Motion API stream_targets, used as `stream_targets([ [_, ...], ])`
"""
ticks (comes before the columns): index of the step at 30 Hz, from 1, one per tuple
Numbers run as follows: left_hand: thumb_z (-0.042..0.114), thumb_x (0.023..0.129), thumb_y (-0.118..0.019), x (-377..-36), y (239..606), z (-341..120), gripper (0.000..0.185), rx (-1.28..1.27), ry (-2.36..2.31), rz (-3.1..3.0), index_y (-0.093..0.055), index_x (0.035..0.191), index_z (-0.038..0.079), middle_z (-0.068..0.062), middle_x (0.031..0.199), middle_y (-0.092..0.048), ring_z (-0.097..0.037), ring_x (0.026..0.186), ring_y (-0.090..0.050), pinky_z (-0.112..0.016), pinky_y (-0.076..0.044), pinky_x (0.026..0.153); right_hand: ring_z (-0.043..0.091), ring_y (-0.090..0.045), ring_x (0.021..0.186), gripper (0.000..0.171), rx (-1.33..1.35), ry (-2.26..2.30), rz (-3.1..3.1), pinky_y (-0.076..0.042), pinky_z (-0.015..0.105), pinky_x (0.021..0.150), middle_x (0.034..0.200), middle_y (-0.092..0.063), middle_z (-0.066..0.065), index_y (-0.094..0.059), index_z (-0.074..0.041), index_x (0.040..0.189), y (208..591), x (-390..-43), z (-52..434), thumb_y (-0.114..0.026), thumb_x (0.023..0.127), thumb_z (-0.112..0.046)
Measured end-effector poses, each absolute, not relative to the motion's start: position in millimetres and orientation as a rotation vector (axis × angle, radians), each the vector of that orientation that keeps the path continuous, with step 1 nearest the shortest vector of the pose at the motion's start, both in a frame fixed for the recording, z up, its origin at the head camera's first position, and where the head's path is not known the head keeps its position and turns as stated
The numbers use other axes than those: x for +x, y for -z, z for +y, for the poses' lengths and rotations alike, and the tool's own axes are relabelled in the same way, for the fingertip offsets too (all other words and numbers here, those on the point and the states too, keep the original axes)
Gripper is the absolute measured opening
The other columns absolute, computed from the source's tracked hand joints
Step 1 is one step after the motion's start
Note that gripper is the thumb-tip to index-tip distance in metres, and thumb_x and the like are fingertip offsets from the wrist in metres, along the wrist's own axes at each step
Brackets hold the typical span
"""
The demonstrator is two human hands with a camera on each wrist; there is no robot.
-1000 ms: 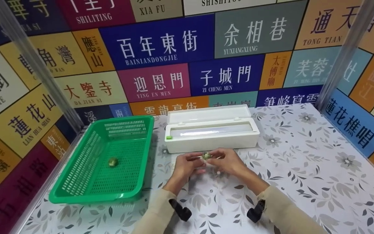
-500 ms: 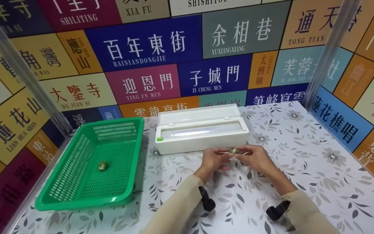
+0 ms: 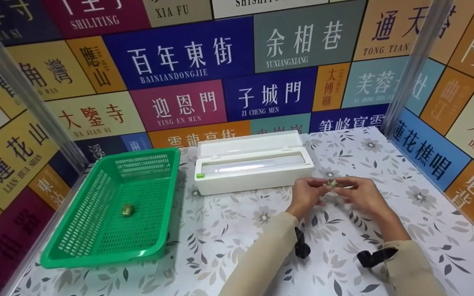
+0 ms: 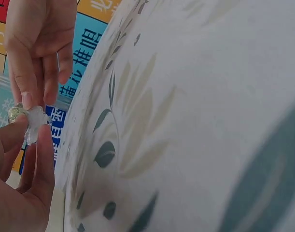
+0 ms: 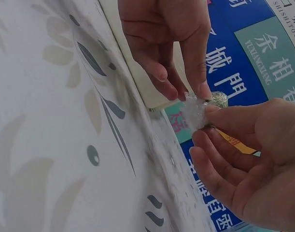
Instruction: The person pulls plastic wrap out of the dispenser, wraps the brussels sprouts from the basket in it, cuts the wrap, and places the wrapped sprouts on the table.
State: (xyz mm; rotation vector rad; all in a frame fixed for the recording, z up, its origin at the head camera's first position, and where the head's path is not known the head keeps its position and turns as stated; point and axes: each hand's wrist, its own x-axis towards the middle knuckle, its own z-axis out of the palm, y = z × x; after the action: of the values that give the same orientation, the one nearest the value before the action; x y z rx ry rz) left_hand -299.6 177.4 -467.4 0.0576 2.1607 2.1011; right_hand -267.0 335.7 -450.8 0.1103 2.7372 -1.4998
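In the head view both hands meet over the table, right of a white cling film dispenser (image 3: 257,181). Between them is a small round greenish-gold item (image 3: 332,183) wrapped in clear film; its exact kind is unclear. The left hand (image 3: 306,195) pinches it from one side, and the right hand (image 3: 364,195) pinches it from the other. Up close in the right wrist view, crumpled clear film (image 5: 193,111) gathers at one end of the greenish item (image 5: 218,99). Fingertips cover much of it in both wrist views.
On the left stands a green plastic basket (image 3: 97,260), with one similar greenish-gold item (image 3: 128,210) inside. The dispenser's lid (image 3: 249,142) is raised, and a green slider (image 3: 200,175) sits at its left end. A sign-patterned wall (image 3: 179,53) rises behind the flowered tabletop (image 3: 237,234).
Both hands have moved right along the table with the wrapped item held between them, from in front of the dispenser to beyond its right end. The head view has shifted slightly.
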Motion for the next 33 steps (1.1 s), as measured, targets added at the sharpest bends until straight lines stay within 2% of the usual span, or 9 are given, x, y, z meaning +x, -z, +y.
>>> stream_targets([
  [4, -0.002, 0.079, -0.08, -301, 466, 190, 0.013, 0.03, -2.109, 2.18, -0.08, 0.09, 0.006, -0.002, 0.076, -0.073, -0.035, 0.078, -0.072, -0.038, -0.061, 0.057, 0.018, -0.07, 0.08, 0.049, 0.133, 1.493, 2.752, -0.058, 0.03, 0.062, 0.11, -0.071, 0.016, -0.056, -0.002, 0.139, 452, -268, 344, -0.067, 0.096, -0.024],
  [8, -0.002, 0.078, -0.081, -298, 468, 204, 0.012, 0.008, -2.129, 2.181, -0.08, 0.087, 0.006, -0.002, 0.074, -0.073, -0.036, 0.073, -0.072, -0.035, -0.059, 0.053, 0.017, -0.069, 0.082, 0.051, 0.175, 1.492, 2.75, -0.059, 0.03, 0.066, 0.121, -0.069, 0.019, -0.054, -0.002, 0.142, 455, -264, 354, -0.066, 0.097, -0.024],
  [12, 0.0, 0.078, -0.082, -296, 475, 214, 0.009, -0.021, -2.133, 2.204, -0.08, 0.084, 0.006, -0.001, 0.07, -0.072, -0.027, 0.064, -0.071, -0.028, -0.055, 0.047, 0.01, -0.068, 0.084, 0.05, 0.164, 1.5, 2.759, -0.059, 0.026, 0.07, 0.123, -0.067, 0.019, -0.054, 0.001, 0.14, 461, -263, 360, -0.067, 0.097, -0.02],
  [16, 0.003, 0.079, -0.082, -294, 480, 223, 0.006, -0.07, -2.107, 2.211, -0.079, 0.08, 0.008, 0.0, 0.064, -0.069, -0.015, 0.051, -0.062, -0.021, -0.048, 0.042, 0.005, -0.066, 0.082, 0.05, 0.217, 1.536, 2.734, -0.058, 0.024, 0.07, 0.119, -0.069, 0.013, -0.054, 0.001, 0.14, 467, -261, 367, -0.068, 0.096, -0.019],
  [22, 0.0, 0.082, -0.078, -290, 483, 237, 0.009, -0.016, -2.094, 2.169, -0.079, 0.084, 0.008, 0.001, 0.065, -0.068, -0.01, 0.049, -0.058, -0.017, -0.043, 0.04, 0.005, -0.065, 0.08, 0.052, 0.311, 1.569, 2.714, -0.057, 0.024, 0.069, 0.127, -0.068, 0.013, -0.051, 0.0, 0.143, 473, -258, 379, -0.067, 0.096, -0.016],
  [28, -0.005, 0.083, -0.074, -288, 490, 244, 0.012, -0.066, -2.104, 2.255, -0.076, 0.078, 0.006, -0.008, 0.06, -0.068, -0.008, 0.038, -0.05, -0.018, -0.038, 0.034, 0.007, -0.062, 0.076, 0.052, 0.344, 1.585, 2.643, -0.054, 0.024, 0.064, 0.11, -0.071, -0.005, -0.052, 0.0, 0.142, 477, -257, 381, -0.068, 0.095, -0.015],
  [33, -0.007, 0.082, -0.071, -288, 490, 244, 0.014, -0.089, -2.08, 2.313, -0.074, 0.076, 0.005, -0.007, 0.058, -0.066, -0.008, 0.037, -0.048, -0.018, -0.038, 0.033, 0.007, -0.06, 0.07, 0.049, 0.353, 1.606, 2.64, -0.052, 0.025, 0.06, 0.1, -0.07, -0.011, -0.055, 0.001, 0.139, 478, -258, 379, -0.068, 0.094, -0.011],
])
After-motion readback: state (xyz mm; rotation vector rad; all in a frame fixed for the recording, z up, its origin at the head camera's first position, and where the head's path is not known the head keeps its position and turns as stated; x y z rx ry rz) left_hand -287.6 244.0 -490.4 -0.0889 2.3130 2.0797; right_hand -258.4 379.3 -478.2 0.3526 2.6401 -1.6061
